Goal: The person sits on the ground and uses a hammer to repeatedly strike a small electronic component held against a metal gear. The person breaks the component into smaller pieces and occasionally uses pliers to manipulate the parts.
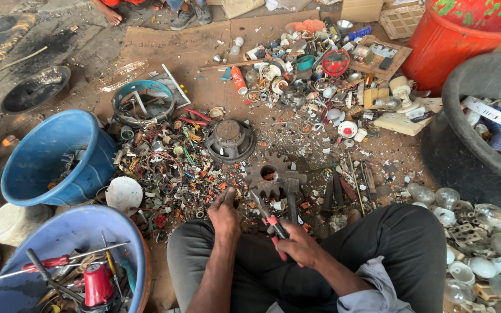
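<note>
1. Head view: a seated person in dark trousers works over a floor strewn with scrap. The right hand (298, 244) is clenched around the red-sleeved handles of a pair of pliers (269, 219), whose dull, grimy metal jaws point up and away from the body — toward a rusted gear wheel (267, 174) lying flat on the ground just ahead.
2. The left hand (224, 213) sits just left of the pliers, fingers curled down onto the litter of small parts; whether it grips anything cannot be told.
3. A hammer (291, 194) with a dark head lies touching the gear's right edge.
4. Around the hands: a round black speaker (230, 140) beyond the gear, a tangle of coloured wires (169, 165) to the left, two blue tubs (42, 156) at far left — the nearer one holding screwdrivers — and clear glass bulbs (482, 243) heaped at right beside a black basin (465, 156).
</note>
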